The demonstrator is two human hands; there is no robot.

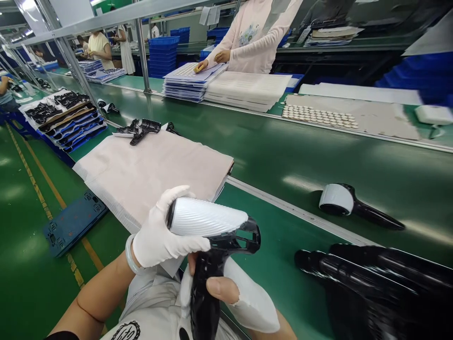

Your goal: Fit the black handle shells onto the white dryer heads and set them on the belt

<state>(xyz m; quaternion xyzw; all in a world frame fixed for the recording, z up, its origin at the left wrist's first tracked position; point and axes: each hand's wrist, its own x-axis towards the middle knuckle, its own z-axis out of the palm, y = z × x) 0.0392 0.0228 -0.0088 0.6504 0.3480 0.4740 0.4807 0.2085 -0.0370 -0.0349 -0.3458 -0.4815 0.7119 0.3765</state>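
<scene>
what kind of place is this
Looks like a factory assembly line, probably for hair dryers: a long green conveyor belt carries a black-and-white dryer-shaped unit, gloved hands hold another, and co-workers stand by stacked blue bins.

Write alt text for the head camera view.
A gloved left hand holds the ribbed white barrel of a hairdryer-like housing; the gloved right hand grips its black handle. A similar piece lies on a green surface, with a person in pink beyond.
</scene>
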